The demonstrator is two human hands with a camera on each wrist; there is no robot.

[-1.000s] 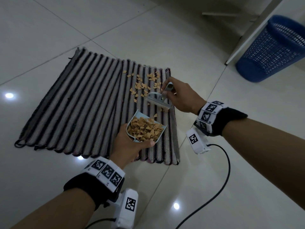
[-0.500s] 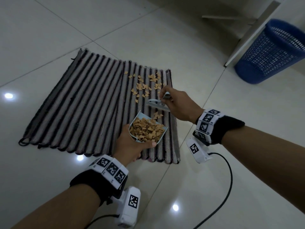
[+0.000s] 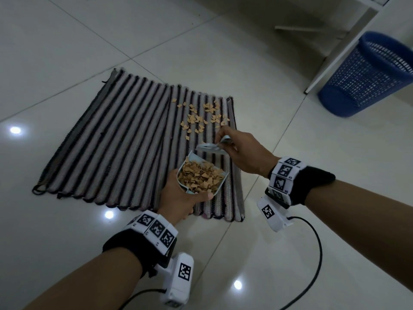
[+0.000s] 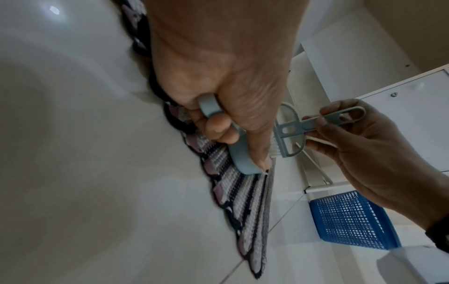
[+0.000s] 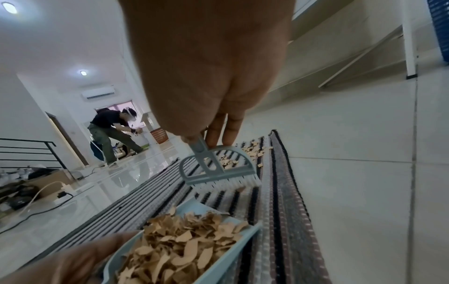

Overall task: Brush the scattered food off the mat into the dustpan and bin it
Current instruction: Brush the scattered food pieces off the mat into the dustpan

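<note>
Head view: one striped mat, one blue bin far right, one dustpan heaped with flakes in the left hand, loose flakes on the mat's far right. Left wrist view: left-hand fingers curl round the dustpan handle. Right wrist view: one brush, its handle pinched by the right hand, bristles just beyond the dustpan lip.

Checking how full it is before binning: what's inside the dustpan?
The dustpan in the left hand holds a heap of tan food flakes. The heap covers most of its floor, so anything beneath cannot be seen.
</note>
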